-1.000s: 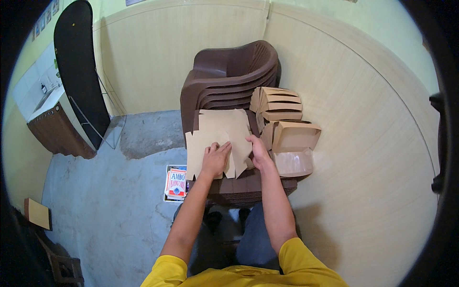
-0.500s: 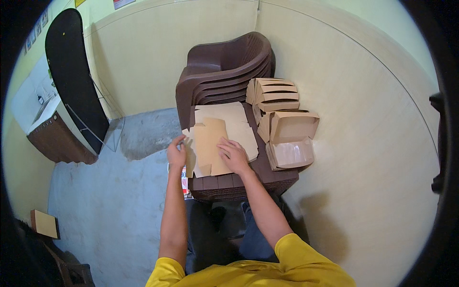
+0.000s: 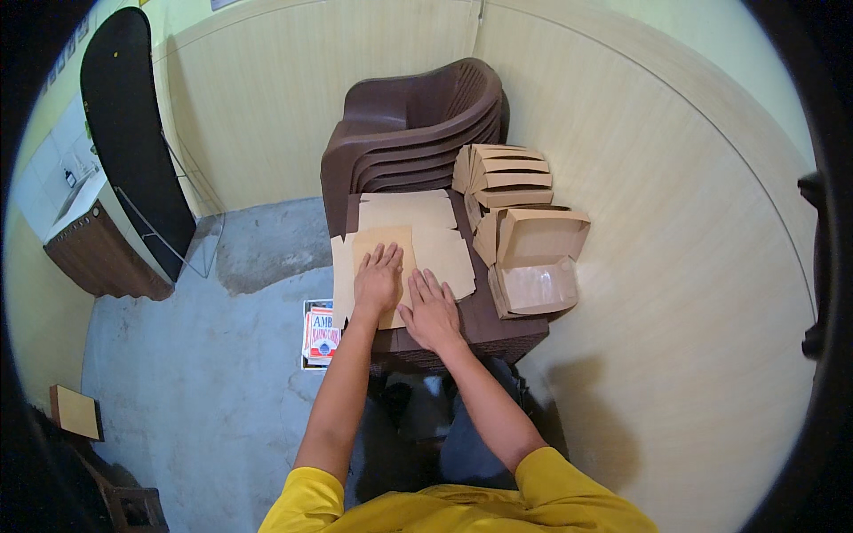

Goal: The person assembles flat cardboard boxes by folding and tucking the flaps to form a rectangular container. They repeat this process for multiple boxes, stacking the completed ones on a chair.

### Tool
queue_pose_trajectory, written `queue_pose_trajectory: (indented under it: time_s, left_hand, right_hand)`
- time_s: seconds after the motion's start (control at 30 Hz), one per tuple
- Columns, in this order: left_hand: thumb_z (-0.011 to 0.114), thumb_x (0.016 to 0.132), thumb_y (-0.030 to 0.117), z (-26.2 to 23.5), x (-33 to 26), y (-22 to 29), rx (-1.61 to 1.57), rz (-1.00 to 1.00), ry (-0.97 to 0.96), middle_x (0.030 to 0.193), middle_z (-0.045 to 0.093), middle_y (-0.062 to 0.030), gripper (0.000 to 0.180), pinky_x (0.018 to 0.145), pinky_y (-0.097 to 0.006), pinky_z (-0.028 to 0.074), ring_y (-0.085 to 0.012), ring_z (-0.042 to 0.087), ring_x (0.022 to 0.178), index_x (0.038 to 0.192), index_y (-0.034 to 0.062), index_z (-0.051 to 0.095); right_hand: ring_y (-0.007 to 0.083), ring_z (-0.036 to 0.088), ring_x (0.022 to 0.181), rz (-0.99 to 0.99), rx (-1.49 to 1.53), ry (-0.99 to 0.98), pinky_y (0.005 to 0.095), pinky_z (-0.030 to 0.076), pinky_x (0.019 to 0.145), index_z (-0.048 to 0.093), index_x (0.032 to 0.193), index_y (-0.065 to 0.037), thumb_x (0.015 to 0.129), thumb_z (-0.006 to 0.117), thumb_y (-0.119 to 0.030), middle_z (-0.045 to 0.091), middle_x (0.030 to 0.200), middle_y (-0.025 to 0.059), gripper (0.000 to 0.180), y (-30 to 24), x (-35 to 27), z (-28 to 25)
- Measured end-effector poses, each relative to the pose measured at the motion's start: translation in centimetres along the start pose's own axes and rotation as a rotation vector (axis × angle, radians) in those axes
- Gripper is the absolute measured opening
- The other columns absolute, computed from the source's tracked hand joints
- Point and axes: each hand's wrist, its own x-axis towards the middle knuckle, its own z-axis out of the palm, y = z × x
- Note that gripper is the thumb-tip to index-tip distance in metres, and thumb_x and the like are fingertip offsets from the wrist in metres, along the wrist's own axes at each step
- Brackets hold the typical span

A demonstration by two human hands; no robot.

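Observation:
A flat cardboard box blank [image 3: 386, 237] lies in front of me, with a darker tan panel on top. My left hand [image 3: 377, 286] rests flat on that panel, fingers stretched forward and slightly apart. Beside it, my right hand [image 3: 433, 311] lies palm down along the panel's right edge, fingers also extended. Neither hand grips anything. Under and behind the blank are more pale flat cardboard sheets [image 3: 447, 256], all on a brown woven-look plastic surface [image 3: 506, 334].
To the right stand an open box with a clear window [image 3: 542, 286] and a nested stack of folded cardboard boxes [image 3: 514, 178]. Stacked brown plastic chairs [image 3: 413, 111] rise behind. A printed carton [image 3: 320, 336] sits at the left. A black ironing-board-shaped panel [image 3: 138, 133] leans farther left.
My left hand has moved right from the blank's left edge onto the tan panel. My right hand has shifted slightly down and flattened. The printed carton at the left shows more.

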Motion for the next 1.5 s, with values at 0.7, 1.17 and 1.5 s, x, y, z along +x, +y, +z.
queue_pose_trajectory:
  time_s: [0.7,1.17,1.5]
  left_hand:
    - [0.049,0.107,0.025,-0.6,-0.4,0.1,0.038,-0.005,-0.113,0.171,0.042,-0.0031,0.056,0.133,-0.049,0.023,-0.0281,0.031,0.162,0.162,0.0153,0.048]
    - [0.048,0.111,0.031,-0.2,-0.2,0.0,-0.004,-0.037,-0.148,0.171,0.042,0.0014,0.053,0.132,-0.048,0.024,-0.0251,0.030,0.162,0.162,0.0178,0.048]
    - [0.051,0.106,0.027,-0.9,-0.4,0.3,0.053,0.000,-0.137,0.172,0.040,-0.0033,0.058,0.133,-0.050,0.023,-0.0285,0.032,0.161,0.162,0.0142,0.048]
  right_hand:
    - [0.0316,0.008,0.167,0.267,0.302,-0.220,0.0586,-0.001,0.133,0.015,0.172,-0.003,0.102,0.026,-0.082,0.008,0.180,0.0216,0.106,0.0,7.5,-1.7]
    - [0.0332,0.014,0.166,0.230,0.213,-0.263,0.0583,0.001,0.133,0.017,0.171,-0.001,0.103,0.027,-0.081,0.015,0.178,0.0237,0.105,-1.1,-0.6,-3.0]
    - [0.0304,0.008,0.167,0.335,0.220,-0.250,0.0583,0.000,0.133,0.019,0.172,-0.006,0.103,0.026,-0.080,0.009,0.180,0.0205,0.102,-0.5,7.4,-2.0]
